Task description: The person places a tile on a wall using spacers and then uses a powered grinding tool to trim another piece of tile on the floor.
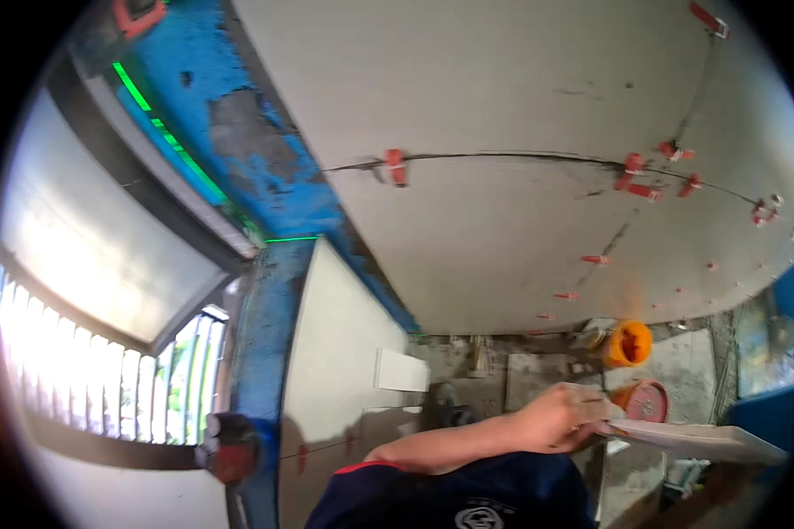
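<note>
The tile [692, 441], a thin, flat, pale slab, is at lower right, just beside a round bucket [624, 397]. Seen nearly edge-on, it lies roughly level, its long axis running left to right and its far end dipping slightly. The left hand [566, 418] has its grip clamped on the tile's left end; the right hand's grip I cannot tell. Ahead, smooth pale panels [503, 229] bear red plastic clips [396, 167]; rough, flaking blue paint [278, 203] borders them.
</note>
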### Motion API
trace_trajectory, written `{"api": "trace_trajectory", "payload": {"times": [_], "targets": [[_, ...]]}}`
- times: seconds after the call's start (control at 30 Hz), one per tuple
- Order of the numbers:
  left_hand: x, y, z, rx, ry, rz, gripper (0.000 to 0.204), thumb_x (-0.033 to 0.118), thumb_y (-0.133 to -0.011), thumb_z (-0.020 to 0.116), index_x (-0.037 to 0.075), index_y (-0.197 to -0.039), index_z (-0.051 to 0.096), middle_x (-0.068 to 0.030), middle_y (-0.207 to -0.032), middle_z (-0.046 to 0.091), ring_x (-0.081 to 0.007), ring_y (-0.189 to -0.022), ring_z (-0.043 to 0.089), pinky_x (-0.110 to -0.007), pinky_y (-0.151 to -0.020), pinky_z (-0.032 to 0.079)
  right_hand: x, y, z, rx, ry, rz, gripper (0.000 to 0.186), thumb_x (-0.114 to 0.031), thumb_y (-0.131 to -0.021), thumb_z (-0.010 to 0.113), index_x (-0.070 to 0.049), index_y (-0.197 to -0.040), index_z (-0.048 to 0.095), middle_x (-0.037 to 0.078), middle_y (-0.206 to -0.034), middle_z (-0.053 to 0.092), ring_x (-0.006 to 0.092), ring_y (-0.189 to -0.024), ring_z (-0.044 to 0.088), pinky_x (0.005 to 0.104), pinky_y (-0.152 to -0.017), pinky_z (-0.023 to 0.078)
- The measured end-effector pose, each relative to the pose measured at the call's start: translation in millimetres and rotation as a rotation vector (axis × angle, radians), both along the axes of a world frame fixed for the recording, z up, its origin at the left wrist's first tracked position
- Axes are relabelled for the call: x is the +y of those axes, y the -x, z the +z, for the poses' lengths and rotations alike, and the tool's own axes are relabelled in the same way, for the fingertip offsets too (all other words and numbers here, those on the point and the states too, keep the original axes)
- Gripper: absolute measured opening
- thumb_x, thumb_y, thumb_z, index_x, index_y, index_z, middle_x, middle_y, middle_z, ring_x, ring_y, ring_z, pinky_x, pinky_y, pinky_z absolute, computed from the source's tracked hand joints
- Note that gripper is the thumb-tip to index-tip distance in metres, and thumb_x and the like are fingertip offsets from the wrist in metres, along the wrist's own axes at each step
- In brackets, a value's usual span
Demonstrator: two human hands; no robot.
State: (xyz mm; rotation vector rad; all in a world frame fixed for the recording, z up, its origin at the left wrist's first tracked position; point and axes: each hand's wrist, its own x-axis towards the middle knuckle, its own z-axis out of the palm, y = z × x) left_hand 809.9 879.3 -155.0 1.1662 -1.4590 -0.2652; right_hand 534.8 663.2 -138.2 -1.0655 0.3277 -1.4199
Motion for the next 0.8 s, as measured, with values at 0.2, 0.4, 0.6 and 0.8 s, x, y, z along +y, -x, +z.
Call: {"api": "trace_trajectory", "payload": {"times": [0.2, 0.4, 0.6, 0.8], "targets": [[2.6, 7.1, -12.8, 0.091, -0.014, 0.066, 0.013, 0.001, -0.074, 0.067, 0.002, -0.086, 0.063, -0.0102, -0.078, 0.062, -0.0314, -0.072, 0.061, -0.038, -0.063, 0.049, 28.9, -49.1, -5.7, 0.105, -0.079, -0.175, 0.024, -0.022, -0.096, 0.049, -0.006, -0.114, 0.054, 0.011, -0.101, 0.058, 0.0248, -0.093, 0.056, 0.0396, -0.086, 0.045], [-5.2, -22.5, -106.8, 0.024, -0.395, 0.285, 0.017, 0.019, -0.082, 0.066, 0.003, -0.078, 0.061, -0.0131, -0.07, 0.061, -0.0337, -0.069, 0.06, -0.042, -0.062, 0.047, 32.9, -89.9, -2.2, 0.148, -0.101, -0.236, 0.027, -0.023, -0.096, 0.048, -0.006, -0.117, 0.052, 0.011, -0.105, 0.056, 0.025, -0.097, 0.053, 0.0401, -0.089, 0.042], [15.3, -57.5, -182.8, -0.084, -0.864, 0.368, 0.041, 0.035, -0.092, 0.057, 0.003, -0.067, 0.049, -0.0149, -0.058, 0.049, -0.0338, -0.057, 0.052, -0.047, -0.053, 0.04, 34.8, -127.8, 7.2, 0.195, -0.128, -0.305, 0.03, -0.025, -0.097, 0.046, -0.006, -0.12, 0.05, 0.011, -0.11, 0.053, 0.0253, -0.101, 0.051, 0.0407, -0.092, 0.039], [16.6, -86.4, -245.4, -0.008, -0.979, 0.243, 0.017, 0.016, -0.094, 0.05, 0.005, -0.107, 0.052, -0.0122, -0.063, 0.042, -0.0286, -0.054, 0.04, -0.046, -0.052, 0.035, 36.0, -160.7, 17.1, 0.238, -0.134, -0.36, 0.033, -0.027, -0.097, 0.045, -0.006, -0.122, 0.048, 0.011, -0.114, 0.051, 0.0256, -0.104, 0.049, 0.0413, -0.094, 0.037]]}}
